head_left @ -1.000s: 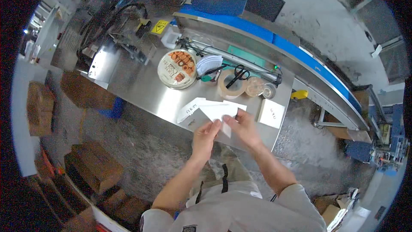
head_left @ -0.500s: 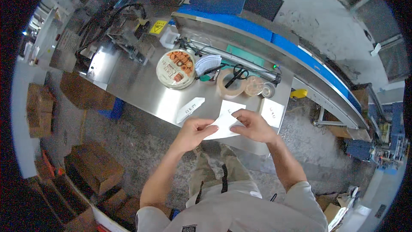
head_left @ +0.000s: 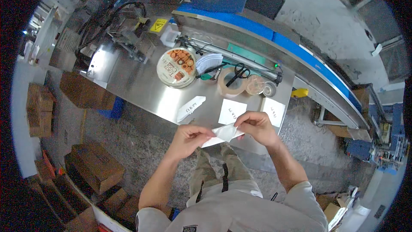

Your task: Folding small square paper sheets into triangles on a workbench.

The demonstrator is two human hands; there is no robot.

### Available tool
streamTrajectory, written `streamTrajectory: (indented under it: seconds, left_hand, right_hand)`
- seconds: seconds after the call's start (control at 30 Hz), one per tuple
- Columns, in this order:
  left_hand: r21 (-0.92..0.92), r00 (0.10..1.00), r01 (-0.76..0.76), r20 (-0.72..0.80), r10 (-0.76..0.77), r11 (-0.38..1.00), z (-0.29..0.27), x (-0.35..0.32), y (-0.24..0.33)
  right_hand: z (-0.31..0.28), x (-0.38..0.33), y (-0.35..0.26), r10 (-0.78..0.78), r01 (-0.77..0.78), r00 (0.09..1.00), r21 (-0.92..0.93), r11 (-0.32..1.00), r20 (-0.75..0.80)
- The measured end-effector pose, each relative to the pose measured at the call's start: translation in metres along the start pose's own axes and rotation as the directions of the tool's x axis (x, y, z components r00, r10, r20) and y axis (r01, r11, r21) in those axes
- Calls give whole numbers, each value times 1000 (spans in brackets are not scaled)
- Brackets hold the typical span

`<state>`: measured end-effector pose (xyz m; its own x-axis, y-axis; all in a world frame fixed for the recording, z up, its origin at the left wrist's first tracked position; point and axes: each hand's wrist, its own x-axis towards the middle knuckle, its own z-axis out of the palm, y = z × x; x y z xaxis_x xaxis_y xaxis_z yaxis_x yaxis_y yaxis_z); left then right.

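Over the near edge of the metal table, my left hand (head_left: 190,140) pinches one end of a small folded white paper (head_left: 224,133). My right hand (head_left: 258,128) grips the other end, thumb and fingers closed on it. A flap on its upper side looks raised and creased; what lies inside, if anything, cannot be seen. Just beyond the hands lies a square white paper (head_left: 232,110) with dark print. To its left is a narrow folded white paper (head_left: 191,108) with pointed ends, and to its right a white stack (head_left: 273,111).
On the metal table (head_left: 141,94) stand a round tin (head_left: 176,69), tape rolls (head_left: 256,84), black scissors (head_left: 237,75) and a fanned pile of white papers (head_left: 209,63). A blue-topped conveyor (head_left: 309,58) runs behind. Cardboard boxes (head_left: 95,166) sit on the floor at left.
Both hands have drawn the paper slightly nearer to me, uncovering more of the square paper beyond. The held paper has turned, and its flap now shows lifted between the hands.
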<state>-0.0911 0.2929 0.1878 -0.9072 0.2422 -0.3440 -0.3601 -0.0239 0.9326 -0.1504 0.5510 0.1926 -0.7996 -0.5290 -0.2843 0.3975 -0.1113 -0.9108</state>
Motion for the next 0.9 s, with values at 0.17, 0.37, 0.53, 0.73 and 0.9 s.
streamTrajectory:
  seconds: [0.17,0.37,0.53,0.73,0.9]
  left_hand:
    - [-33,997,17,80,-14,999,-13,0,-9]
    - [-33,999,13,29,-12,999,4,14,15]
    - [215,983,-14,182,-26,976,6,14,12]
    - [396,990,-140,87,115,907,17,9,13]
    - [589,938,-346,242,249,730,20,2,28]
  right_hand:
    - [1,-3,-2,23,-22,999,-47,999,36]
    - [10,-4,-11,18,-3,998,-242,970,61]
    - [9,-1,-9,5,13,998,-301,954,58]
    - [13,6,-23,-337,383,914,-755,532,226]
    - [18,11,-39,31,372,888,-757,538,458]
